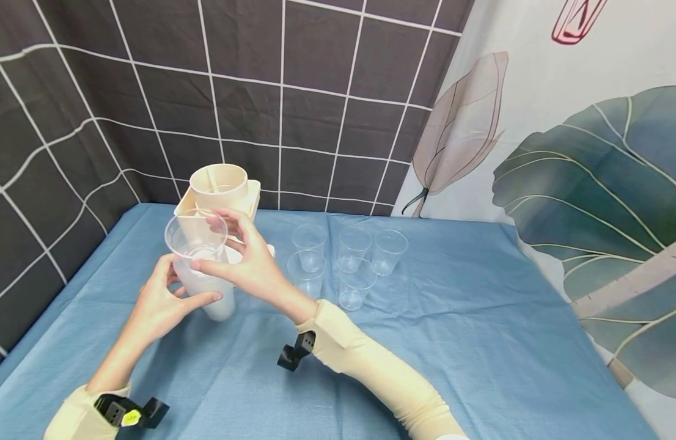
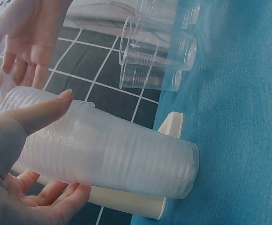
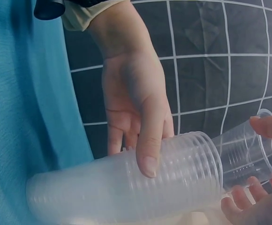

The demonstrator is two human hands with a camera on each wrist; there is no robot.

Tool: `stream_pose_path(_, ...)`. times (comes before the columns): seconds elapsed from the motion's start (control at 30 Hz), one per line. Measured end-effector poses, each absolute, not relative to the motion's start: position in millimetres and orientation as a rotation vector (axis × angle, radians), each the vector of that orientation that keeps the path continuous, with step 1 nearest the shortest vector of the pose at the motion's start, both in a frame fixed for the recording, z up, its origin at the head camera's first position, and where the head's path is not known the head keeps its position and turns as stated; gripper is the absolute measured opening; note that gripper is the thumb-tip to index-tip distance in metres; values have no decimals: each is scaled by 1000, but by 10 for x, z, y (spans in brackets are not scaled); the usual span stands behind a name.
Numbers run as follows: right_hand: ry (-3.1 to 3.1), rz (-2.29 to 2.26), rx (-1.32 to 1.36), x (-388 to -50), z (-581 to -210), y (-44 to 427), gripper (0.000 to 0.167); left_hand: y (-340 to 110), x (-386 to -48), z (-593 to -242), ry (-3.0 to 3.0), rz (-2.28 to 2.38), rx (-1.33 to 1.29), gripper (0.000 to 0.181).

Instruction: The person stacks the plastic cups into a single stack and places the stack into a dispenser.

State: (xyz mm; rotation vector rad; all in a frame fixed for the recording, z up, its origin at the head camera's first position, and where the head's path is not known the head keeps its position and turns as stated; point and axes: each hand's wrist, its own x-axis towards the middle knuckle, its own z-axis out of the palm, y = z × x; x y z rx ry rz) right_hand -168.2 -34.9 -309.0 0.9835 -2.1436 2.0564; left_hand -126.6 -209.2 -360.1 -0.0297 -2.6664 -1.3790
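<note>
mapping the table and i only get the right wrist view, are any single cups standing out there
Observer: Yes, the head view shows five clear cups standing on the blue cloth, right of the stack.
operator: how are they laid out
Observer: Three stand farther back and two nearer the person.
operator: and what is behind the stack
Observer: In the head view, a cream stand with a round, open top part rises behind it.
</note>
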Motion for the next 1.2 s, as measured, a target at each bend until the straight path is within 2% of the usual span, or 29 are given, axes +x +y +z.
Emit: stream_pose_path(1.2,-2338,1936,925,-1709,-3232,-378,68,-2102,-1272,-3623,-2659,-1373,-44,91)
